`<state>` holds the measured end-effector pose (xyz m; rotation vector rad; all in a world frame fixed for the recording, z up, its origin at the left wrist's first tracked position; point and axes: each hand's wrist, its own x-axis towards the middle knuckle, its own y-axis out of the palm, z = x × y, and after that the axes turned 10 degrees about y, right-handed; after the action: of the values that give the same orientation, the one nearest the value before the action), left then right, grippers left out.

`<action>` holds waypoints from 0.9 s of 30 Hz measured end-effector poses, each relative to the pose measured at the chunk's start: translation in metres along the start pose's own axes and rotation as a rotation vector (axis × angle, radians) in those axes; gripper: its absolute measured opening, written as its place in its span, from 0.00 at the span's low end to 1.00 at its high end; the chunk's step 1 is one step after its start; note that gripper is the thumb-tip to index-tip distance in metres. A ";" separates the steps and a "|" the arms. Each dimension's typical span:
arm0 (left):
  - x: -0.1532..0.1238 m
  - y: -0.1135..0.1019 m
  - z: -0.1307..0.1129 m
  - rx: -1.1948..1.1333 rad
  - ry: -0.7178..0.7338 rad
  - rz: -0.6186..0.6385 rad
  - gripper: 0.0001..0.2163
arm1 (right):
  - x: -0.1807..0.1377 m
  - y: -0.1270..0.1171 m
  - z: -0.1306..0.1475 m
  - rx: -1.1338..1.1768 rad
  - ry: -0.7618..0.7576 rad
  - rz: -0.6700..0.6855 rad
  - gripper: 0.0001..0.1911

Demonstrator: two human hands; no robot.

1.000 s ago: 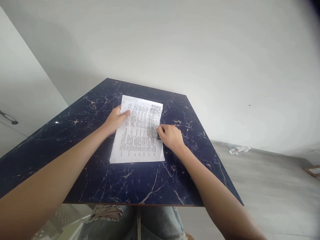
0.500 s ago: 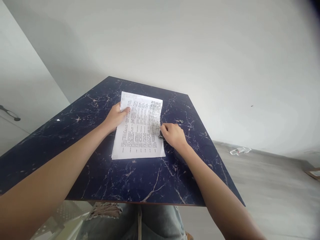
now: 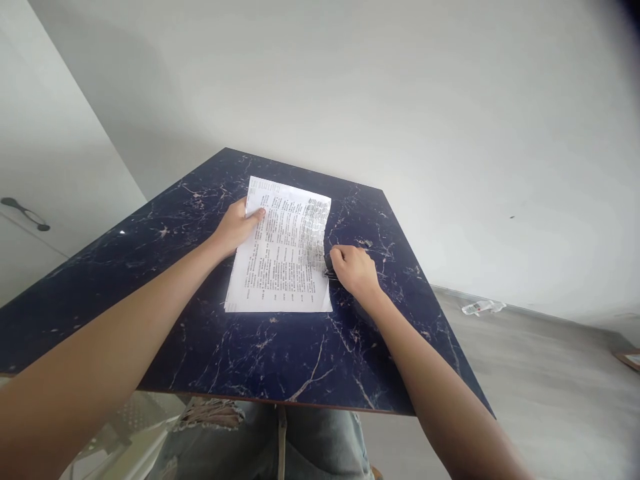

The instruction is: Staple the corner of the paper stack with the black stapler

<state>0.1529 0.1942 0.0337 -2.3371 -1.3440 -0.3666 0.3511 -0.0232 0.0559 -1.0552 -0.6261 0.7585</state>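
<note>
Printed sheets of paper (image 3: 280, 267) lie over the middle of the table, their upper part raised and the right edge bent. At their upper left edge, my left hand (image 3: 240, 225) grips them with the thumb on top and the other fingers underneath. My right hand (image 3: 355, 270) is closed at the right edge, wrapped round a small black stapler (image 3: 328, 264). Most of the stapler is hidden by the fingers, and its front end sits against the paper's edge. I cannot tell whether paper lies between its jaws.
The dark blue marbled table (image 3: 300, 363) stands against a pale wall. A tiny object (image 3: 367, 244) lies beyond my right hand. A clear plastic package (image 3: 483, 307) is on the floor at right. A cabinet handle (image 3: 25, 213) shows at far left.
My right hand and the stapler have shifted slightly rightward off the paper, so less of the stapler overlaps its edge. My left hand keeps its grip. The whole view has shifted a little.
</note>
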 end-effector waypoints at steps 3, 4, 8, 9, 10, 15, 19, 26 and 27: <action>-0.001 0.001 -0.002 0.013 -0.001 0.011 0.15 | 0.000 0.002 0.001 -0.031 0.003 -0.001 0.16; -0.001 0.002 -0.003 0.019 -0.005 0.012 0.15 | 0.001 0.003 0.001 -0.051 0.001 0.000 0.17; -0.001 0.002 -0.004 0.024 -0.001 0.005 0.15 | 0.000 0.003 0.006 -0.154 -0.016 0.001 0.17; -0.001 0.002 -0.003 0.020 0.005 0.005 0.16 | -0.001 0.003 0.008 -0.178 -0.021 -0.001 0.18; -0.001 0.002 -0.002 0.016 0.011 0.007 0.16 | -0.002 0.004 0.009 -0.202 -0.027 -0.003 0.18; 0.000 0.005 0.001 0.010 0.022 0.011 0.16 | -0.008 0.015 0.014 -0.413 -0.142 -0.081 0.20; -0.002 0.005 0.002 0.061 0.038 0.006 0.15 | -0.010 0.020 0.018 -0.486 -0.205 -0.100 0.21; 0.000 -0.010 0.008 0.566 0.064 0.214 0.14 | 0.002 -0.012 0.001 -0.220 -0.050 0.014 0.18; 0.000 -0.010 0.007 0.628 0.072 0.197 0.17 | 0.002 -0.016 -0.003 -0.203 -0.042 0.018 0.17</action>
<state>0.1441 0.2019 0.0301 -1.8786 -0.9947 0.0362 0.3588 -0.0278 0.0702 -1.2345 -0.7418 0.7448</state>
